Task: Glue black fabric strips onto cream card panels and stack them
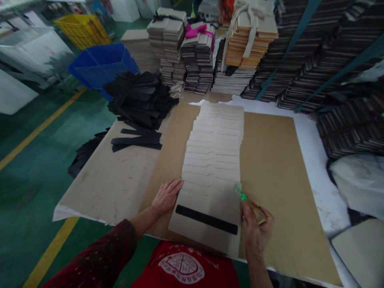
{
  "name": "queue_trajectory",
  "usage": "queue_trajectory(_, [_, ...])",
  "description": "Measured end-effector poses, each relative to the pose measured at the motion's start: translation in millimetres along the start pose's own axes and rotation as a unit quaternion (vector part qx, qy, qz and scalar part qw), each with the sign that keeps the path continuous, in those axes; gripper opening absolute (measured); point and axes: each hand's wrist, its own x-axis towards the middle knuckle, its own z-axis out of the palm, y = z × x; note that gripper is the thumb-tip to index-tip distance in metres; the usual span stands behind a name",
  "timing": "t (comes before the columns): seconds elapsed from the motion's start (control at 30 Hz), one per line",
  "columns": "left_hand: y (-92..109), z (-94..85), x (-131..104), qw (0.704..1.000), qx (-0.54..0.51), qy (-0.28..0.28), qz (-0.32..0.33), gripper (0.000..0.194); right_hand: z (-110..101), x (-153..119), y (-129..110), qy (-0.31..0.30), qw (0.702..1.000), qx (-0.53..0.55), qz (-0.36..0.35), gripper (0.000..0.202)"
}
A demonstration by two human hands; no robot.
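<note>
While the right hand [258, 228] had its fingers clamped on a translucent amber bottle [257, 215] with a green nozzle [242, 195], the bottle's long axis ran diagonally, tip pointing forward-left at the right edge of overlapping flat grey boards [211, 162]. The left hand [167, 197], fingers nearly together, touched their left edge near a long black strip [206, 220]

The right hand [258, 232] hides part of the bottle [257, 214] it grips, and its forearm runs off the bottom edge. The dark red sleeve [99, 254] is cut off there too. Pale boards [213, 150] overlap in a row, so all but the nearest are mostly covered. Lettering on the red garment [222, 270] is too blurred to read. Black strips [141, 96] partly hide the blue bin [103, 64]; the yellow crate [84, 30] behind is blurred.
</note>
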Motion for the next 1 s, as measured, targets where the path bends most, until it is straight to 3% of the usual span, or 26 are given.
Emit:
queue_trajectory(0.17, [-0.9, -1.0, 1.4, 1.000, 0.013, -0.007, 0.014, 0.052, -0.3, -0.5, -7.0, 0.011, 0.996, -0.085, -0.002, 0.064])
queue_trajectory(0.43, [-0.9, -1.0, 3.5, 1.000, 0.020, -0.011, 0.010, 0.054, 2.4, -0.1, -12.4, -0.020, 0.992, -0.121, -0.032, 0.062])
queue_trajectory(0.57, [0.6, -2.1, 3.6, 1.000, 0.021, -0.014, 0.006, 0.054, 6.7, -5.2, -14.4, -0.011, 0.994, -0.110, -0.009, 0.064])
queue_trajectory(0.83, [1.3, -2.3, 1.6, 1.000, -0.001, -0.014, 0.005, 0.056, 28.0, -23.7, -21.3, -0.036, 0.992, -0.117, -0.039, 0.061])
queue_trajectory(1.0, [0.5, -3.4, 1.6, 1.000, -0.019, -0.017, 0.011, 0.056, 40.1, -37.4, -28.1, -0.017, 0.992, -0.126, -0.024, 0.064])
